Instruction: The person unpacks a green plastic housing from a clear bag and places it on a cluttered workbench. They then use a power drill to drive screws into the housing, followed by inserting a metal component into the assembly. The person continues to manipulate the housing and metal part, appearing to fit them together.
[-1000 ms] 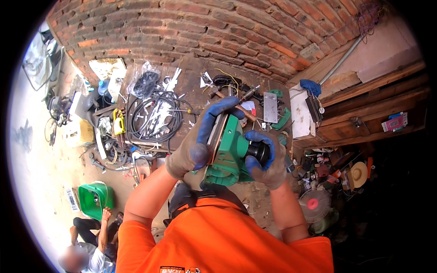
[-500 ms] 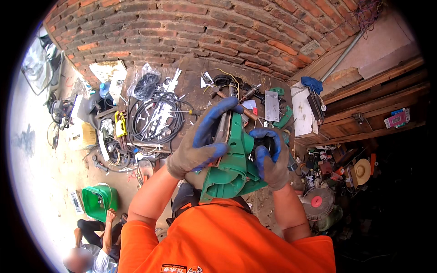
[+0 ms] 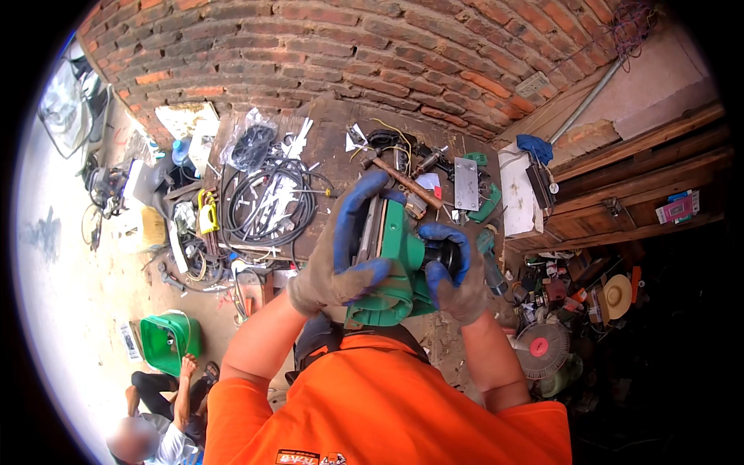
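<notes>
Tool: a chunky green moulded-plastic power tool with a flat grey metal plate (image 3: pixel 391 260) is being held above the brown wooden counter (image 3: pixel 333 147) | Left hand (image 3: pixel 345 248), in a grey knit glove with blue rubbery fingers, is clasping its plate side | Right hand (image 3: pixel 453 271), gloved alike, is curling around the black round knob | Nearby: coiled black cable (image 3: pixel 267 203) is lying on the counter.
</notes>
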A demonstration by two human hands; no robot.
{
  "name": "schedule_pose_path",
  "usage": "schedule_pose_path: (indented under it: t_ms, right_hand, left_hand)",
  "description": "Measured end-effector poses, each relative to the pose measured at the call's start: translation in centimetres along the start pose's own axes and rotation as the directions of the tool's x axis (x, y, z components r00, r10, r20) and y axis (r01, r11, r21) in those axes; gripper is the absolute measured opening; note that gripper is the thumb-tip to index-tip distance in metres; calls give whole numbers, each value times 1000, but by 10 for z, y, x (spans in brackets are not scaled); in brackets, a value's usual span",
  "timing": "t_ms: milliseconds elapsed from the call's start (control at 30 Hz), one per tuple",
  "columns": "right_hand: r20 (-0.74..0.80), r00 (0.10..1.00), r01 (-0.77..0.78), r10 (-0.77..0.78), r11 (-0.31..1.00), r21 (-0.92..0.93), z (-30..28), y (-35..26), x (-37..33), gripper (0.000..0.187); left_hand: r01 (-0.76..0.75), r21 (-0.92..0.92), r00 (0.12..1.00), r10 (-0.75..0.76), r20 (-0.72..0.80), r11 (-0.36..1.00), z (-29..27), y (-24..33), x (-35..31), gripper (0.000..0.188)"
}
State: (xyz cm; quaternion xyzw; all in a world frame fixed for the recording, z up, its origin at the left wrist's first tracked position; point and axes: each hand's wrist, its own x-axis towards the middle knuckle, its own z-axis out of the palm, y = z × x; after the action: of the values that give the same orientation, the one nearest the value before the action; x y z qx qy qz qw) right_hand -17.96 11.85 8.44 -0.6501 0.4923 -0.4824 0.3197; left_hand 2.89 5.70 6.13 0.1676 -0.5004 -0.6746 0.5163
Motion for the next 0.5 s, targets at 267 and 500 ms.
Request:
schedule_pose_path:
  t_ms: [267, 500]
  right_hand:
    - [16, 997, -75, 77, 995, -71, -2, -1, 4, 40]
    - [-53, 919, -376, 390, 909, 180, 15, -6, 15, 34]
  left_hand:
    - [23, 126, 1000, -24, 6, 992, -6, -3, 10, 95]
    - [134, 165, 987, -147, 71, 977, -22, -10, 28, 57]
